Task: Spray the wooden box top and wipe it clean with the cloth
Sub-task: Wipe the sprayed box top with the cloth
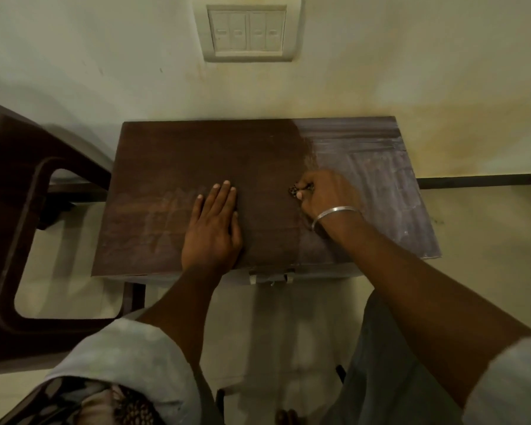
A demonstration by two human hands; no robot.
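The wooden box top (172, 161) fills the middle of the frame, its far edge against a pale wall (105, 56). Its left and centre are dark brown, while the right part is covered in a pale, streaky film.

The left hand (212, 231) lies flat on the dark wood just left of centre, its fingers (226, 197) straight and pressed together, pointing toward the wall. The right hand (324, 194), with a metal bangle (331, 214) on the wrist, rests on the top at the edge of the pale area. It is curled round a patterned cloth (293, 190), of which only a small bit shows at the knuckles.

A switch plate (247, 32) sits on the wall at the upper centre. A dark brown chair (16, 210) stands at the left of the frame.
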